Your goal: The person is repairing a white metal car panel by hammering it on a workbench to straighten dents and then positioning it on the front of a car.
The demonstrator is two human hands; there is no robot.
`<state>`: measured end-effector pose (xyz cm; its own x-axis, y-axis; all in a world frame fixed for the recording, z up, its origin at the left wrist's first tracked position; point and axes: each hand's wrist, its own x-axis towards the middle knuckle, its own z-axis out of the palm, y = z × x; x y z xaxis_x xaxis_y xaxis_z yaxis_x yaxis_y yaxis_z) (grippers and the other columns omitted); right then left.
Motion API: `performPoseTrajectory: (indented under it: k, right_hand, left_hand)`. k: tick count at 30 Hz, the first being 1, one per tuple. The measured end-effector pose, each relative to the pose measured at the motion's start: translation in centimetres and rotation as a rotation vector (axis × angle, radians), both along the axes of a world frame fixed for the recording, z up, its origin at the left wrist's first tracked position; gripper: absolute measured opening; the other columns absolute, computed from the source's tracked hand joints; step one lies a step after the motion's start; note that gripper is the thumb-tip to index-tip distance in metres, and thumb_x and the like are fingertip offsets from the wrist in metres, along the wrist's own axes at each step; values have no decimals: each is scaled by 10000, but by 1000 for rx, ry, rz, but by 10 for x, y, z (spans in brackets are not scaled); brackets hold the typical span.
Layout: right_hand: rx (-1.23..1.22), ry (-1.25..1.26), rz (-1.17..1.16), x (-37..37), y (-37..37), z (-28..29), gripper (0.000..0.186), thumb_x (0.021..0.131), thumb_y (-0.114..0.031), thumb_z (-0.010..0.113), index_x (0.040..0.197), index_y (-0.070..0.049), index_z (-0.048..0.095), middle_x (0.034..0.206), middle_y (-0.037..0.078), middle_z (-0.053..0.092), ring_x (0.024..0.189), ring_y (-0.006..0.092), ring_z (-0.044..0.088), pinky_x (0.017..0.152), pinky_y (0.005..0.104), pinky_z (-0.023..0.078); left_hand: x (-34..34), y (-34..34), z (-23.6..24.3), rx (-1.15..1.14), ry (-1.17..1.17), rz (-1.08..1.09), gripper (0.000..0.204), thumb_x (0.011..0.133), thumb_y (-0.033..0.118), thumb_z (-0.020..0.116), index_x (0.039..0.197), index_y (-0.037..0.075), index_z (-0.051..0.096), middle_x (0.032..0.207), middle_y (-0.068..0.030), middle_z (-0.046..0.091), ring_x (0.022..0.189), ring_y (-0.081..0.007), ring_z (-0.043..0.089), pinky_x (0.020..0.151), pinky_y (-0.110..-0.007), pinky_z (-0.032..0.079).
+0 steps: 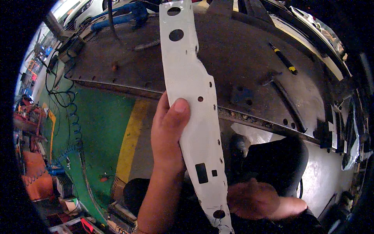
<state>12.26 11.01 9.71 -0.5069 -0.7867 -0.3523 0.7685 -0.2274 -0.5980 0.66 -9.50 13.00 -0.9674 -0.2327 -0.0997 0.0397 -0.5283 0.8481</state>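
My left hand grips a long white sheet-metal bracket by its left edge, thumb lying on the front face and the other fingers behind it. The bracket stands nearly upright before me. Two large round holes pierce its upper end, a rectangular and a small square opening sit lower down, and small holes run along the right edge. Its bottom end looks creased. Beside that lower end is my right hand, dark and partly blurred. Its fingers are not clear, and whether they touch the bracket I cannot tell.
Behind the bracket lies a dark metal bench. On it rest a yellow-and-black slim tool, a hammer and a blue clamp-like tool. A coiled hose hangs left, above the green floor. Orange and red equipment stands further left.
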Motion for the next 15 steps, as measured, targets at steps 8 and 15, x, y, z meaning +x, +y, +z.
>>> performPoseTrajectory:
  k: [8,15]
  right_hand:
    - [-44,-168,-126,-11,-15,36,1089,856,-782,363,1414,151,301,1360,209,498,1166,255,496,987,350,364]
    - [-97,-116,-4,-1,7,16,1082,881,-772,302,1377,189,326,1285,223,551,1089,219,512,944,319,368]
  left_hand:
    - [3,-1,3,50,57,-6,479,938,395,530,1132,-40,578,899,-156,671,698,-223,649,611,-312,529]
    - [0,-15,11,-64,-2,-65,671,861,494,619,1256,-27,471,980,-113,617,833,-171,629,698,-297,523]
